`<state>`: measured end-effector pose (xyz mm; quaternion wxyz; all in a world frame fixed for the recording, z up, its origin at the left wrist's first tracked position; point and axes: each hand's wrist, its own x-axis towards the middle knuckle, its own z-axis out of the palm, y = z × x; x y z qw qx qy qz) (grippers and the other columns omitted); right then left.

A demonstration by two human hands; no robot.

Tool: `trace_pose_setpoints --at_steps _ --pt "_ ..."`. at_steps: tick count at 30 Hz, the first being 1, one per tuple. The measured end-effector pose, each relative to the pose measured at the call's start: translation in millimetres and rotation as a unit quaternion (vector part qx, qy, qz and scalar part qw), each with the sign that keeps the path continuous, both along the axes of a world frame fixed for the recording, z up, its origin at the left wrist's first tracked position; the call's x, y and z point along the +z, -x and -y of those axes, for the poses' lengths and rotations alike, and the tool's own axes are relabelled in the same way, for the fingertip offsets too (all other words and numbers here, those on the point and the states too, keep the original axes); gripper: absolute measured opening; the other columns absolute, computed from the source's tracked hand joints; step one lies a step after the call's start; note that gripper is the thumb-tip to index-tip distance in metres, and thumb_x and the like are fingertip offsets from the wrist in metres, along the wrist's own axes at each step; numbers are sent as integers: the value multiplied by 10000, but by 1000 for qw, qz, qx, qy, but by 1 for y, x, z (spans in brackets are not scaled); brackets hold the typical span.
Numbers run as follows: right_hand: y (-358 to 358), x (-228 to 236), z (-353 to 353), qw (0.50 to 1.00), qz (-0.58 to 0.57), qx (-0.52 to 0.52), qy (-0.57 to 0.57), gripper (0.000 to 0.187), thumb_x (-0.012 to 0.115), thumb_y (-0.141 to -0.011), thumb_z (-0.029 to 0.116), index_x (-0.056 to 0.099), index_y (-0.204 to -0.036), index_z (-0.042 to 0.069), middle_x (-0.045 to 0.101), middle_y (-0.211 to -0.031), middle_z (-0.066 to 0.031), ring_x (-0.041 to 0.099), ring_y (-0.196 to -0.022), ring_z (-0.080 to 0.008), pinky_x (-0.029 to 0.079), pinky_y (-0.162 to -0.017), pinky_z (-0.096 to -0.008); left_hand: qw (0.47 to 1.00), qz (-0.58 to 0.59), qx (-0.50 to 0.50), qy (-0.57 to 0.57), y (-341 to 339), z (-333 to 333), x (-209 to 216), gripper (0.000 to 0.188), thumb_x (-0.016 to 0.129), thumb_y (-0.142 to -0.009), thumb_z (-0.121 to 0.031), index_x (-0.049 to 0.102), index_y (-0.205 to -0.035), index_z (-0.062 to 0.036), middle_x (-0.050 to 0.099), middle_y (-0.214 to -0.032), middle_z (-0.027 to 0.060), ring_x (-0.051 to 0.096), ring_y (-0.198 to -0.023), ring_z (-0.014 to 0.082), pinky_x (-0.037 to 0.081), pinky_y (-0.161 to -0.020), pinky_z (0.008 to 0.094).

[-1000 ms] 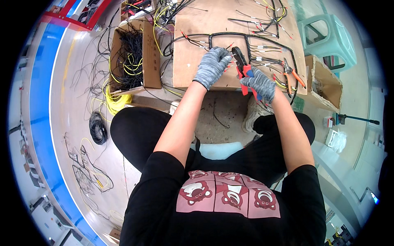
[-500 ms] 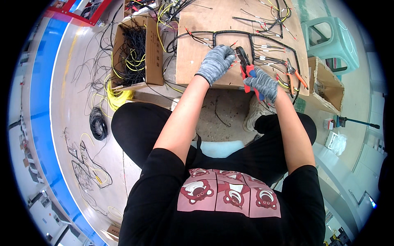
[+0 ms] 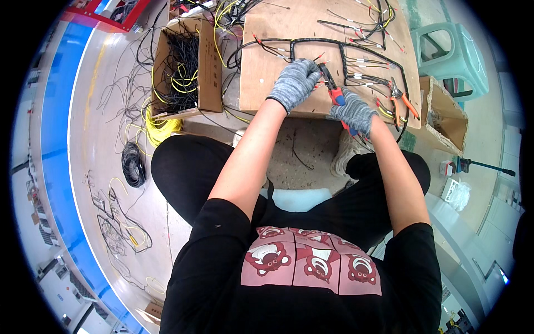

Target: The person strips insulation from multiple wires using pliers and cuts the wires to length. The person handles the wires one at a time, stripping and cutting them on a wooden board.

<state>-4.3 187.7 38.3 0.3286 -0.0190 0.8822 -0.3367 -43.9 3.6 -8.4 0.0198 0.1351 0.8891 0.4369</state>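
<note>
My left hand, in a grey glove, is closed with its fingertips pinching a thin wire of the black wiring harness. Red-tipped wire ends stick out beside those fingers. In my gloved right hand are crimping pliers with red and blue handles, squeezed nearly together. The dark jaws reach to my left fingertips; whether they bite on the wire end is too small to tell. The harness, with its white-labelled branches, lies on the wooden board. Right of my right hand lie orange-handled cutters.
A cardboard box full of black wires stands left of the board, with a yellow cable coil and a black coil on the floor. To the right are another cardboard box and a green plastic stool.
The pliers' handles have come together in my right hand. Their jaws have swung left against my left fingertips. My left hand has barely moved.
</note>
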Motion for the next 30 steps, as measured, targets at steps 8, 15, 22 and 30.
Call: trace_pose_setpoints --at_steps 8,15,22,30 --pt "0 -21 2 999 -34 -4 -5 401 589 -741 267 479 -1005 -15 590 -812 -238 598 -766 -371 473 -684 -401 999 -16 14 -24 -3 0 -4 211 613 -814 -210 602 -883 -11 615 -809 169 596 -760 313 470 -704 366" --pt "-6 -32 5 996 -72 -40 -18 387 608 -762 223 489 -1062 9 579 -780 -132 561 -673 -234 466 -624 -348 972 8 158 -175 -4 -4 -4 243 644 -786 -124 531 -966 -6 587 -807 133 567 -734 219 465 -699 316" --pt "-13 -5 6 999 23 -48 7 571 650 -759 249 421 -1229 22 581 -969 -187 568 -875 -260 461 -756 -344 990 16 86 -108 11 -4 -2 172 569 -849 -190 637 -907 -43 632 -845 148 615 -801 250 472 -714 329" --pt "2 17 -28 990 22 -93 101 617 642 -759 295 398 -1231 -19 567 -901 -140 557 -771 -196 482 -662 -336 961 164 69 -211 14 -5 3 177 563 -867 -214 614 -913 -50 599 -672 36 539 -545 103 444 -500 259"
